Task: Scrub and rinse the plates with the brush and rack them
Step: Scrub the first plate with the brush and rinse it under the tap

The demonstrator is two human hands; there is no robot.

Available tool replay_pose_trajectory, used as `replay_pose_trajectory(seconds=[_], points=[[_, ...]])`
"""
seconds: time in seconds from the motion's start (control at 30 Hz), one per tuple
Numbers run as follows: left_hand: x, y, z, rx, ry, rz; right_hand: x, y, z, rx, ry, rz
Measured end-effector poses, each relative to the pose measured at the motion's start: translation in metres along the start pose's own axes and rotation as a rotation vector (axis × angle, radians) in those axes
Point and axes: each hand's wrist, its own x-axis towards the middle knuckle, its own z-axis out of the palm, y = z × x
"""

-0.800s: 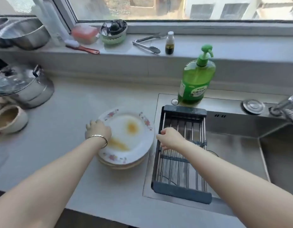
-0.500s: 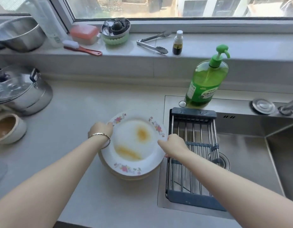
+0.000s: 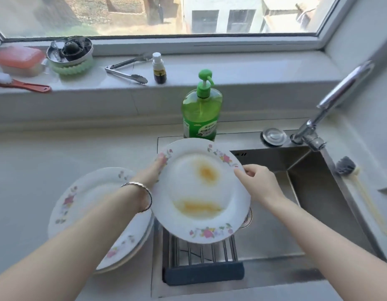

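Head view showed me holding the stained plate (image 3: pixel 201 190) above the rack (image 3: pixel 202 255), left hand (image 3: pixel 152 172) and right hand (image 3: pixel 258 181) pinching opposite rims, and I judged it best kept level toward the sink (image 3: pixel 307 177) beside that rack.

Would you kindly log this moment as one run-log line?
stage: pre-scrub | left hand + right hand: gripping stained plate above sink rack | plate stack: counter | dish brush: untouched
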Motion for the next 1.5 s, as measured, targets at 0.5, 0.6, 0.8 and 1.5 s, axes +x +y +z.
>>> replay_pose_trajectory(seconds=[0.5, 0.6, 0.8, 1.5], points=[[-0.038, 0.000, 0.252, 0.039, 0.258, -0.141, 0.116, 0.256, -0.209, -0.471, 0.161, 0.415], [-0.043, 0.004, 0.265, 0.027, 0.307, -0.145, 0.128, 0.271, -0.213, -0.399, 0.013, 0.376], [-0.040, 0.016, 0.271, -0.037, 0.380, -0.124, 0.128, 0.239, -0.215, -0.095, 0.169, 0.224], [-0.015, 0.022, 0.255, -0.064, 0.344, -0.153, 0.165, 0.154, -0.164, 0.302, 0.245, 0.418]])
